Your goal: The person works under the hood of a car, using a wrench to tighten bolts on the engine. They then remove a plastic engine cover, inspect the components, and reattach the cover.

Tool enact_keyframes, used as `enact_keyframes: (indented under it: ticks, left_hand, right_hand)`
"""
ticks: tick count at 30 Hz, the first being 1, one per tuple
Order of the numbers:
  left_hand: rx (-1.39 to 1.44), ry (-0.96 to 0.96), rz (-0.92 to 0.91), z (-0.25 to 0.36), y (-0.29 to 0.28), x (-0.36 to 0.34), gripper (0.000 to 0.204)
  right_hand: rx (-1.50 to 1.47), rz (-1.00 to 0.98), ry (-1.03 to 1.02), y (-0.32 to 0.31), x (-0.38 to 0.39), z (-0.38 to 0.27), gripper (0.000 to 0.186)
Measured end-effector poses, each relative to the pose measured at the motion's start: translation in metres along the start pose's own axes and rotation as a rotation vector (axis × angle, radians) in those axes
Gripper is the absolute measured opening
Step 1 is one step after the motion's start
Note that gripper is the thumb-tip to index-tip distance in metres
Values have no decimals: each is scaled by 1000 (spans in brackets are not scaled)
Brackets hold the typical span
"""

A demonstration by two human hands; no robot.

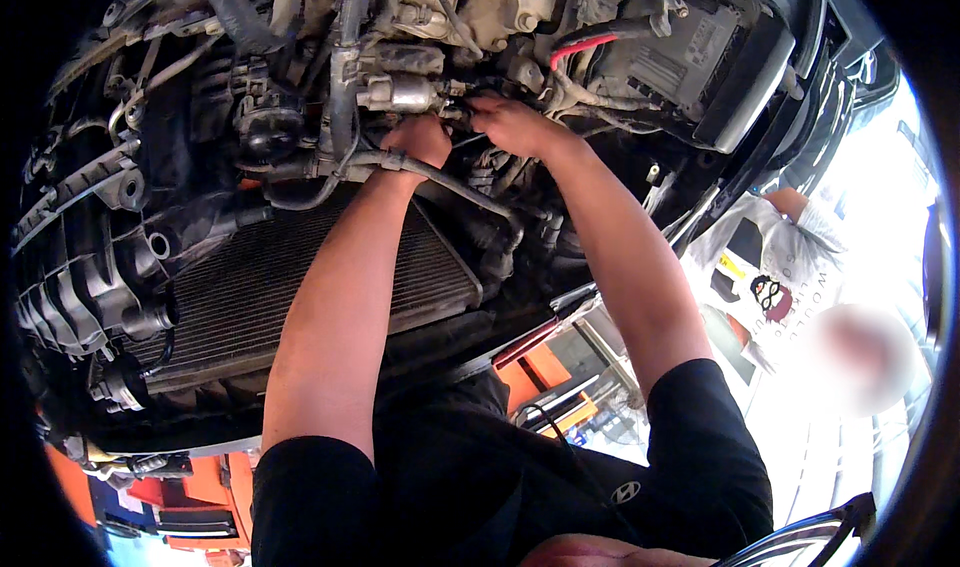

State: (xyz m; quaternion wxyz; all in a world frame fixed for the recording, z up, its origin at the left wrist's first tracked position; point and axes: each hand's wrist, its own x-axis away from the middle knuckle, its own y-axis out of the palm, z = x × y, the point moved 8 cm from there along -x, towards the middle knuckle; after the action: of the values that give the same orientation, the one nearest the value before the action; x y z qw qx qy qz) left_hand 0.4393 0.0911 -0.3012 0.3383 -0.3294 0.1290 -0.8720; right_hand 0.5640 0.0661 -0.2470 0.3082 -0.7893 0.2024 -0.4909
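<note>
Both my arms reach deep into a car's engine bay. My left hand (421, 143) is closed, just below a silvery metal cylinder (408, 93) that looks like a starter motor; what its fingers grip is hidden. To its right, my right hand (512, 127) has its fingers bent together at the cylinder's end, among small dark fittings and wires. Whatever it pinches is too small to make out. A black hose (440, 179) passes below my left hand and across its wrist area. Beside my right hand runs a bundle of wrapped wires (590, 97).
A radiator (300, 277) lies beneath my left forearm. A black intake manifold (85, 287) is at the left. At the upper right sits a control unit (685, 57) near a red-marked cable (583, 49). Another person in a printed grey shirt (790, 257) is at the right, near orange cabinets (535, 372).
</note>
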Motion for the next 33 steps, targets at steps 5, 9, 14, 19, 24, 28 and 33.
enact_keyframes:
  ticks: [5,9,14,19,24,28,33]
  left_hand:
    - [-90,36,37,-4,7,1,40]
    - [-111,144,24,2,10,5,32]
    - [-141,29,75,14,-7,18,31]
    - [-160,70,83,11,-8,13,37]
    - [-104,111,173,11,-8,17,41]
    - [-20,152,215,17,-18,21,42]
    - [-35,163,260,11,-12,21,34]
  right_hand:
    - [-41,-16,136,-16,9,-8,32]
    - [-835,220,444,3,28,17,52]
    - [-887,212,408,-3,32,6,54]
    - [-778,276,392,-13,31,-4,51]
    - [-666,400,388,-16,33,-7,39]
    - [-826,521,418,0,33,4,38]
    - [-637,405,476,-15,40,-6,46]
